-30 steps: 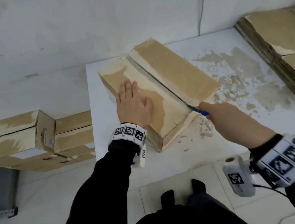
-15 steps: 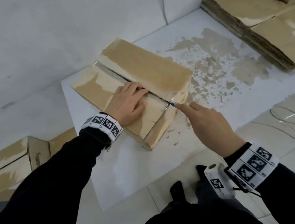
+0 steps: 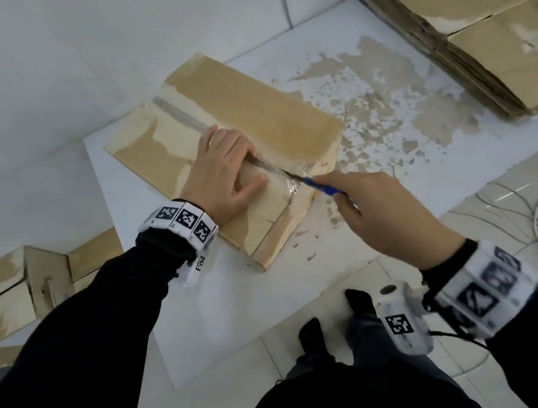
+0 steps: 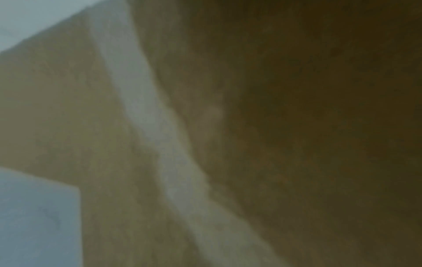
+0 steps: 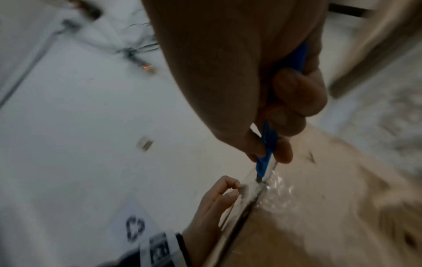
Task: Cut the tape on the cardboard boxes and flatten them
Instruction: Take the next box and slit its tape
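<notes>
While the left hand (image 3: 221, 172) presses flat on the box (image 3: 250, 130) at table centre, the right hand (image 3: 383, 212) grips a blue knife (image 3: 322, 187), entering the tape (image 3: 269, 165) from four o'clock; next, likely slitting toward ten o'clock.

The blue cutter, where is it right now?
In the head view the blue cutter is right of centre, gripped by the right hand, its tip on the taped seam of the cardboard box, beside the left hand.

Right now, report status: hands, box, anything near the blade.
Right hand grips blue cutter, blade in the tape seam. Left hand presses cardboard box flat on table. Left fingertips lie close beside the blade.
</notes>
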